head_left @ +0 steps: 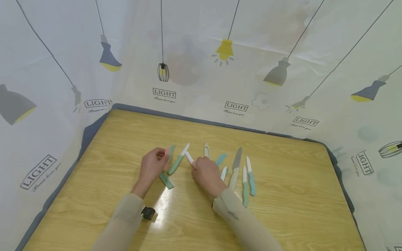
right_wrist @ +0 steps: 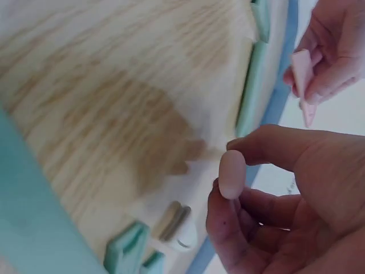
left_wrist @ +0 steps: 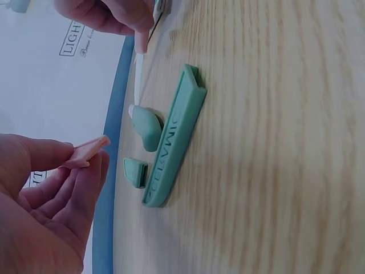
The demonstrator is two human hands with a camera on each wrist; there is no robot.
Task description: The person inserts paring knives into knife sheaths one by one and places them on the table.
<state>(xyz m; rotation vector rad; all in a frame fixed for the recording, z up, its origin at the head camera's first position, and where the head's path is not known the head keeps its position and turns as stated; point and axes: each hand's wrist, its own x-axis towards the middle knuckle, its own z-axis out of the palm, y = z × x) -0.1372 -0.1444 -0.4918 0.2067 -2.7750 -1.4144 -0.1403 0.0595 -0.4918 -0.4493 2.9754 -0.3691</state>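
My left hand (head_left: pixel 153 164) pinches a pink blade sheath (left_wrist: pixel 86 153) between thumb and fingers, held above the table. My right hand (head_left: pixel 207 174) grips a knife by its pink handle (right_wrist: pixel 232 174), its white blade (head_left: pixel 190 158) pointing up and left in the head view. Between the hands lies a green-handled knife (head_left: pixel 177 163) with a white blade. A green sheath (left_wrist: pixel 174 142) marked CERAMIC rests nearer to me, below the left hand in the head view. Another green sheath (head_left: pixel 171 150) lies just beyond the left fingers.
Right of the right hand lie a large grey-bladed knife (head_left: pixel 237 161) with a cream handle, a green-handled knife (head_left: pixel 245 190), a blue-handled knife (head_left: pixel 251 179) and a blue sheath (head_left: pixel 221 159). A slotted cream piece (head_left: pixel 206 150) lies beyond the right hand. Patterned sheeting (head_left: pixel 194 83) surrounds the wooden table (head_left: pixel 298 195).
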